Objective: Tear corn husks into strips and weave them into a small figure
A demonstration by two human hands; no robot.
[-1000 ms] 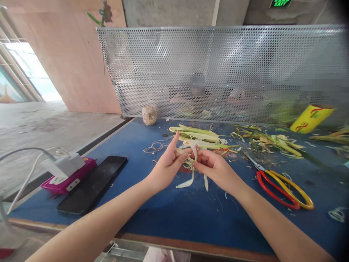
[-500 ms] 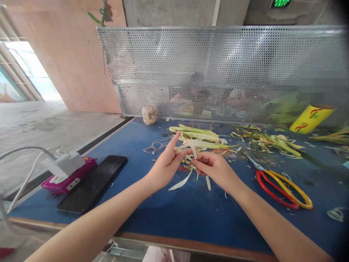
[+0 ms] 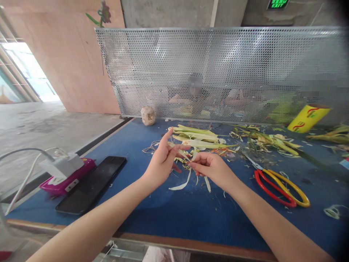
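Blue worktop (image 3: 163, 214), littered with scraps; perforated metal screen (image 3: 169, 62) standing along its back edge; a bundle of pale green leaves (image 3: 203, 145) lying flat between the hands and the back edge; a heap of green trimmings (image 3: 275, 140) to its right, toward the back right corner; scissors (image 3: 272, 178) with one red and one yellow handle near the right edge, blades parted slightly; yellow tube (image 3: 308, 118) tilted near the back right corner; purple power strip (image 3: 68, 180) with a white plug at the left edge; black phone (image 3: 91, 183) just beside it, screen up; left hand (image 3: 163, 160) above mid-worktop, index stretched toward the back edge, thumb closed against the other fingers on pale strips (image 3: 183, 186); right hand (image 3: 212, 165) just beside it, thumb and index pinched on the same strips, other fingers curled; whitish lump (image 3: 148, 115) near the back left corner; strip ends hanging below the fingers, toward the front edge, their crossing partly hidden.
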